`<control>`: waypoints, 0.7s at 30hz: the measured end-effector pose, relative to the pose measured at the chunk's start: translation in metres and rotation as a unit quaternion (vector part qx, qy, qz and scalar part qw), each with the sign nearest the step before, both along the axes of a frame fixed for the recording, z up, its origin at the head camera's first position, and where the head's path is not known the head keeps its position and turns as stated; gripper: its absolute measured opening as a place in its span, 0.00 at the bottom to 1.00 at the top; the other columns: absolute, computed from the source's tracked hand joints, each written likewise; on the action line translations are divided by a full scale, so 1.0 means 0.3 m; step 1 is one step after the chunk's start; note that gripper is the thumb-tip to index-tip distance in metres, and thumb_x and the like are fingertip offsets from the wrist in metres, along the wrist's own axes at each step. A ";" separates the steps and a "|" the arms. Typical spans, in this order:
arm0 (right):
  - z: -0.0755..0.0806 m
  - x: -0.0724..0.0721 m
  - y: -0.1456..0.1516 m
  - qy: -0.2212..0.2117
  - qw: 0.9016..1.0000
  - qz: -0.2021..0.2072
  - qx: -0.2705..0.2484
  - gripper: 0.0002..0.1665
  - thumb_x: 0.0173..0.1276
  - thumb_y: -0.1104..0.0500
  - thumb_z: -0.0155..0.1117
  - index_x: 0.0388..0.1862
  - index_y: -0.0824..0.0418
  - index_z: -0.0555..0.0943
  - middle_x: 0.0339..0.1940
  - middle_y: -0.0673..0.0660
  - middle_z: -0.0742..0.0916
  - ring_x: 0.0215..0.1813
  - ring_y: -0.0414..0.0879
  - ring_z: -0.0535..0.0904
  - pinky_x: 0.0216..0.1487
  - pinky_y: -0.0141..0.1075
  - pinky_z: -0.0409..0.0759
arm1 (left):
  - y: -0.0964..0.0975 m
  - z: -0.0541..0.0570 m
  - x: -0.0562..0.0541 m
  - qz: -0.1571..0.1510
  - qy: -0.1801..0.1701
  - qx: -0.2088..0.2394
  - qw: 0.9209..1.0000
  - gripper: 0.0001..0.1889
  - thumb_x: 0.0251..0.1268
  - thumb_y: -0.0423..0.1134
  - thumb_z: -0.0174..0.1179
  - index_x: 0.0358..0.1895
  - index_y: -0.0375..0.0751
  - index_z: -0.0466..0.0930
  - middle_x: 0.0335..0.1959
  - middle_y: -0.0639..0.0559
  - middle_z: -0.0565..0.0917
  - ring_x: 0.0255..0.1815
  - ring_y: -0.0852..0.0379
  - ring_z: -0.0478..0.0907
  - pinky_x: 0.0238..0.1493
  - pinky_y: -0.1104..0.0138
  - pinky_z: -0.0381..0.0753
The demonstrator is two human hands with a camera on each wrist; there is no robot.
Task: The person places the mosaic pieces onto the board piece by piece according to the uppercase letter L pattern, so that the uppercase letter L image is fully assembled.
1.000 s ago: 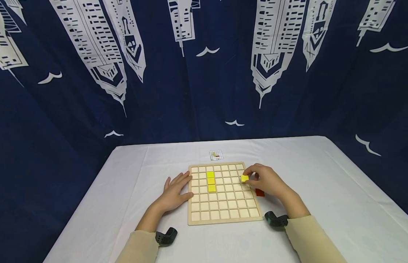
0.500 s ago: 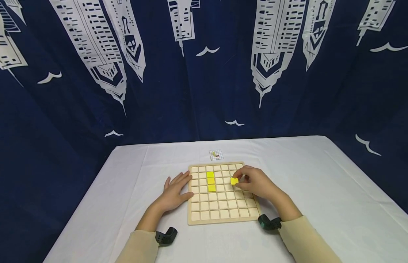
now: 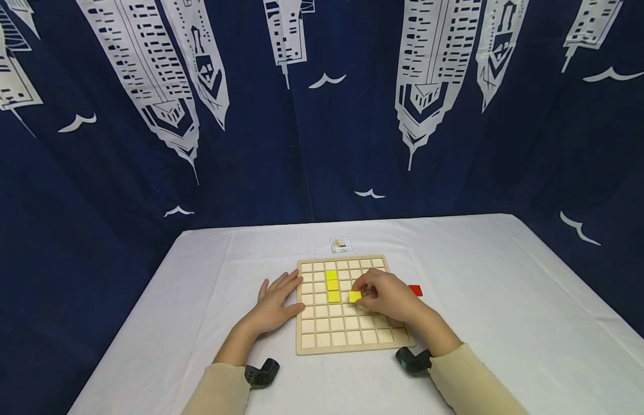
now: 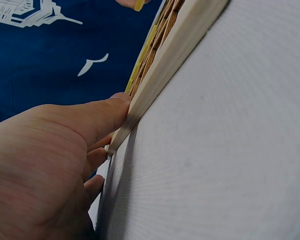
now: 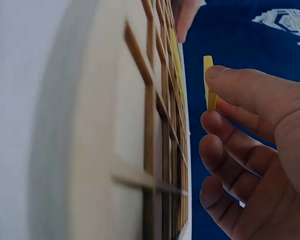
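A yellow square tile (image 3: 355, 297) is pinched between the thumb and fingers of my right hand (image 3: 386, 295), over the wooden grid board (image 3: 322, 349). In the right wrist view that tile (image 5: 210, 84) is seen edge-on, apart from the board's surface. Three more yellow tiles, the middle one (image 3: 332, 285) among them, lie in a column of the board's cells, left of the held tile. My left hand (image 3: 274, 306) rests at the board's left edge with its fingers spread. Its thumb (image 4: 107, 112) touches the board's side in the left wrist view.
Beyond the board lies a small card (image 3: 341, 244) printed with a coloured grid pattern. A red tile (image 3: 415, 290) sits on the white tablecloth (image 3: 482, 276), right of the board and partly behind my right hand. A dark blue patterned curtain (image 3: 301, 144) hangs behind the table.
My right hand has carried the yellow tile leftward from the board's right edge toward the yellow column. The left hand stays put.
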State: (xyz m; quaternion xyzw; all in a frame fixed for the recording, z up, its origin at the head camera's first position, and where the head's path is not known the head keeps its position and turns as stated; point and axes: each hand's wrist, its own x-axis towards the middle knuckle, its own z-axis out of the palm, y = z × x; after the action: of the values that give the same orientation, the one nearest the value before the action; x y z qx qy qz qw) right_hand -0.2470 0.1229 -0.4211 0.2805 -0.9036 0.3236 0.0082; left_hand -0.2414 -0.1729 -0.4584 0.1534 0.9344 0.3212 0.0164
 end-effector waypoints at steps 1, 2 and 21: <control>-0.002 0.002 -0.007 0.003 1.000 -0.001 0.003 0.13 0.58 0.60 0.76 0.42 0.54 0.85 0.36 0.50 0.83 0.31 0.38 0.72 0.34 0.27 0.73 | 0.000 0.000 0.001 0.000 0.001 0.000 1.000 0.35 0.68 0.43 0.63 0.76 0.42 0.63 0.82 0.49 0.57 0.84 0.43 0.47 0.79 0.37 0.27; -0.005 0.005 -0.014 0.005 1.000 -0.001 0.006 0.13 0.58 0.60 0.76 0.42 0.54 0.85 0.36 0.49 0.83 0.32 0.37 0.73 0.35 0.27 0.74 | 0.000 0.000 0.001 0.000 0.001 -0.001 1.000 0.35 0.68 0.43 0.63 0.76 0.42 0.63 0.82 0.49 0.57 0.84 0.43 0.47 0.79 0.37 0.27; -0.031 0.039 -0.102 0.024 0.999 0.013 0.043 0.12 0.57 0.58 0.77 0.39 0.51 0.85 0.32 0.45 0.82 0.36 0.39 0.74 0.39 0.29 0.75 | 0.006 0.009 0.005 0.004 0.004 0.004 1.000 0.34 0.68 0.42 0.63 0.75 0.41 0.65 0.81 0.47 0.58 0.83 0.42 0.48 0.78 0.37 0.27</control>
State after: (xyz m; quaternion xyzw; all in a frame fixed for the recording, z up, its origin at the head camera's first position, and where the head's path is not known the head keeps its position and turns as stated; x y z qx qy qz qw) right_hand -0.2353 0.0923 -0.4303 0.3002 -0.9126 0.2772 0.0138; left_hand -0.2400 -0.1713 -0.4556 0.1514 0.9337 0.3244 0.0107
